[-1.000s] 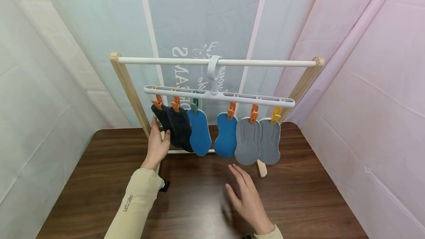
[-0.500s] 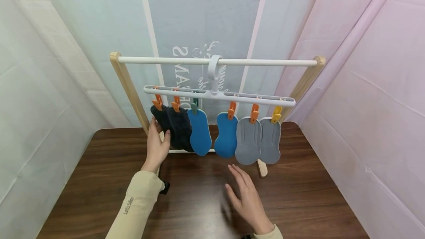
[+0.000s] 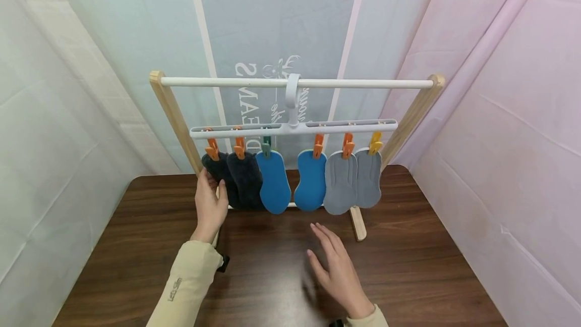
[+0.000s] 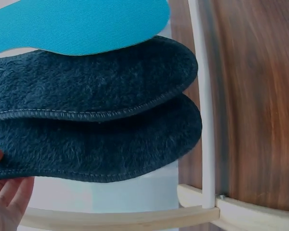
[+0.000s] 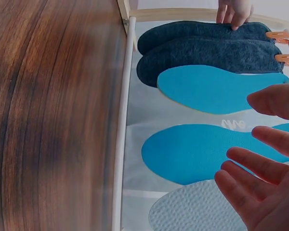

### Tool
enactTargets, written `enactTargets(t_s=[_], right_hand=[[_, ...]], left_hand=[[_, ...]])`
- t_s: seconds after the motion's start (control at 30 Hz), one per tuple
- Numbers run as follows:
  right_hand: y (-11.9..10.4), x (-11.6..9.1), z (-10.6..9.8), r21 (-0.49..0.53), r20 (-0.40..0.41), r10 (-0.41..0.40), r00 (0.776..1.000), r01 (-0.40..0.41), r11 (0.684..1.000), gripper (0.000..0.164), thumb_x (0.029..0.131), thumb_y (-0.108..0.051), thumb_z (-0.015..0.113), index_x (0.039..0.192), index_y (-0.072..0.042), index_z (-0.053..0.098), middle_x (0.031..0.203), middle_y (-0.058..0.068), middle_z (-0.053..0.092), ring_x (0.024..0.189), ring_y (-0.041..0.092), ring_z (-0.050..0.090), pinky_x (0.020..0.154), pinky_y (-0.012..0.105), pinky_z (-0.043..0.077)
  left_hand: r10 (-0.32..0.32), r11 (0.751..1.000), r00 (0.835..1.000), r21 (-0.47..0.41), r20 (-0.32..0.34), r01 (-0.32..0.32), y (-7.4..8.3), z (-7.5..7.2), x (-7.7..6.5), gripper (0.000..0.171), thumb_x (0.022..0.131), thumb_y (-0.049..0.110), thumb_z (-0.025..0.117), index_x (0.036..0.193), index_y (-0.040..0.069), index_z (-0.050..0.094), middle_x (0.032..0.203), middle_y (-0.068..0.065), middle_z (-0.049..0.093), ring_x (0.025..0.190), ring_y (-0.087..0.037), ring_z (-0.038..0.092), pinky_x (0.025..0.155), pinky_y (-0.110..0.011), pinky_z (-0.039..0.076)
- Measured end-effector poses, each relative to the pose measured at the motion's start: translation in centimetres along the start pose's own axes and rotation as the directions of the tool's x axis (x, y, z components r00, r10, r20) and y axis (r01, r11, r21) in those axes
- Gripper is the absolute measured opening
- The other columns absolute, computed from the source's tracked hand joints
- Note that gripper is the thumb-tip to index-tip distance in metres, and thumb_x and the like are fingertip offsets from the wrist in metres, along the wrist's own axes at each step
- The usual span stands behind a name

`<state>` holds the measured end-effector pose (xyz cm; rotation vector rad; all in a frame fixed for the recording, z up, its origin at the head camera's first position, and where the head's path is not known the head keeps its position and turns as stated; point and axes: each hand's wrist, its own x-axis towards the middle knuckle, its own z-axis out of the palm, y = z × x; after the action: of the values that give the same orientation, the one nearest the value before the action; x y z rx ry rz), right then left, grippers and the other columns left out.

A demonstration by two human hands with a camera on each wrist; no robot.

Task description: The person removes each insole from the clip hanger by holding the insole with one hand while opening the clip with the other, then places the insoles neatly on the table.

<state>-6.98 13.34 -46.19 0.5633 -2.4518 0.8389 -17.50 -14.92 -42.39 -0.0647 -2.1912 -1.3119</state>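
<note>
My left hand (image 3: 211, 208) pinches the outer edge of the leftmost dark fuzzy insole (image 3: 219, 168), thumb in front and fingers behind, as the left wrist view (image 4: 101, 149) shows. Beside it hang another dark insole (image 3: 245, 180), two blue insoles (image 3: 274, 183) and two grey insoles (image 3: 340, 183). Orange, green and yellow clips (image 3: 375, 143) fix their tops to a pale hanger (image 3: 349, 127). Below the blue and grey insoles, my right hand (image 3: 338, 271) is held with fingers spread, touching nothing.
The hanger's hook (image 3: 292, 90) loops over the white top rod (image 3: 372, 84) of a wooden-sided rack (image 3: 172, 115). This stands on a dark wooden table (image 3: 272, 276). Pale curtains (image 3: 113, 39) close in the back and sides.
The hanger has turned: its left end is lower in view and its right end higher. My left hand has shifted slightly left and down with the dark insole. My right hand is nearly still.
</note>
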Motion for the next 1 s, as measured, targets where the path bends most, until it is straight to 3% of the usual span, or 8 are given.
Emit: enactTargets(t_s=[0.13,0.33,0.47,0.6,1.0], right_hand=[[-0.3,0.5,0.1,0.021,0.022,-0.017,1.0,0.016,1.0,0.064,0.083,-0.009,0.074,0.141,-0.013,0.047,0.136,0.008,0.053,0.123,0.023,0.053,0.094,0.041,0.05],[-0.9,1.5,0.4,0.071,0.064,-0.059,0.996,0.054,0.996,0.062,0.087,-0.012,0.07,0.143,-0.015,0.044,0.14,0.008,0.049,0.127,0.023,0.049,0.099,0.038,0.046],[-1.8,2.7,0.5,0.199,0.109,-0.075,0.991,0.052,0.979,0.059,0.09,-0.014,0.067,0.144,-0.013,0.042,0.143,0.007,0.046,0.129,0.024,0.048,0.102,0.035,0.045],[-3.0,4.3,0.4,0.338,0.158,-0.093,0.983,0.035,0.941,0.056,0.094,-0.016,0.064,0.144,-0.013,0.041,0.145,0.006,0.044,0.132,0.023,0.046,0.107,0.03,0.042],[-5.9,8.4,0.4,0.37,0.197,-0.19,0.962,0.106,0.923,0.051,0.097,-0.021,0.059,0.145,-0.014,0.042,0.147,0.008,0.042,0.134,0.021,0.044,0.105,0.038,0.043]], left_hand=[[0.044,0.999,0.999,0.001,-0.032,-0.044,0.0,-0.2,-0.6,0.043,0.098,0.005,0.048,0.137,-0.009,0.035,0.111,-0.026,0.052,0.098,-0.035,0.053,0.084,-0.041,0.046],[0.078,0.997,0.995,0.007,-0.068,-0.078,-0.1,-0.5,-1.2,0.036,0.099,0.005,0.047,0.132,-0.009,0.04,0.109,-0.024,0.055,0.096,-0.033,0.055,0.08,-0.03,0.043],[0.103,0.995,0.991,0.028,-0.085,-0.101,0.0,-0.7,-1.4,0.033,0.099,0.002,0.047,0.129,-0.009,0.042,0.104,-0.024,0.055,0.092,-0.032,0.056,0.077,-0.027,0.043],[0.127,0.992,0.987,0.039,-0.095,-0.124,0.0,-0.8,-1.7,0.032,0.098,0.001,0.048,0.128,-0.009,0.043,0.101,-0.023,0.055,0.088,-0.031,0.055,0.075,-0.026,0.042],[0.145,0.988,0.984,0.069,-0.103,-0.138,0.2,-1.2,-2.1,0.035,0.098,0.001,0.049,0.13,-0.008,0.042,0.102,-0.023,0.056,0.085,-0.029,0.056,0.071,-0.03,0.044]])
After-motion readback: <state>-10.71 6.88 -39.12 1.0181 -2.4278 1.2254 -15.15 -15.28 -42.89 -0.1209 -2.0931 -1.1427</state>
